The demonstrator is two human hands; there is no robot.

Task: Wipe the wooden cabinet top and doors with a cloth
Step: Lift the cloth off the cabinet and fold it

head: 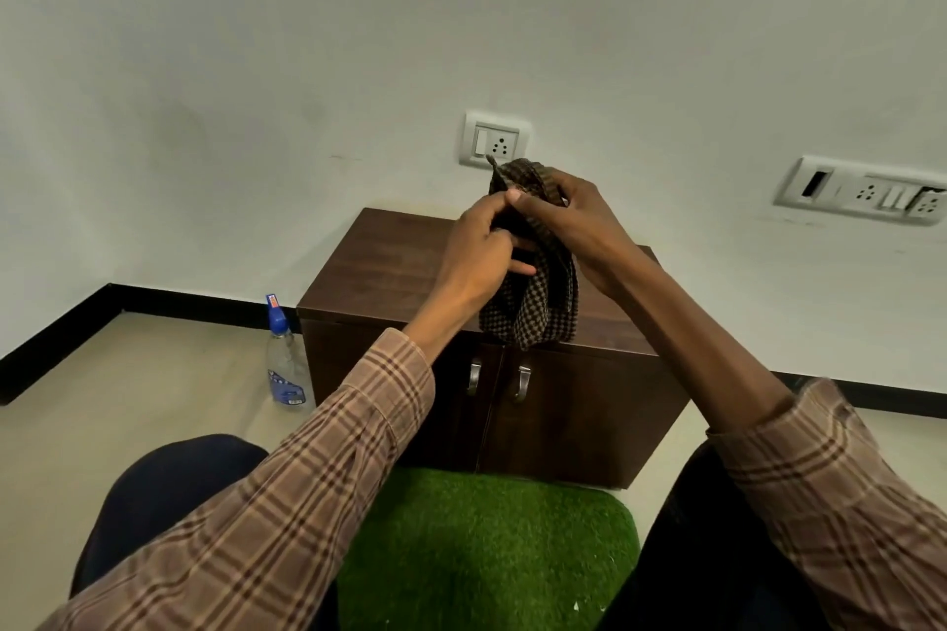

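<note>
both hands raised in front of the wall, above the cabinet top. left hand (479, 254) grips the checked cloth (533, 292) from the left side, fingers curled into the fabric. right hand (569, 220) grips the same cloth from the right and top, thumb laid across toward the left hand, fingers wrapped over the bunched upper end. the two hands touch at the thumbs.

cloth is dark brown and tan check, gathered into a bunch; its lower part hangs loose below the hands, reaching down in front of the cabinet's front top edge. cannot tell whether the hanging end touches the wood.

wooden cabinet (389, 266) is low, dark brown, set against the white wall; two doors shut, with two metal handles (474, 377) side by side near the centre seam.

spray bottle (286, 359), clear with blue cap and blue label, stands upright on the floor just beside the cabinet's left side. green turf mat (487, 548) lies in front of the cabinet, between the person's knees. wall socket (494, 138) directly behind the cloth; a wider switch plate (866, 192) off to the right. checked shirt sleeves (287, 502) on both forearms, pushed back from the wrists.
</note>
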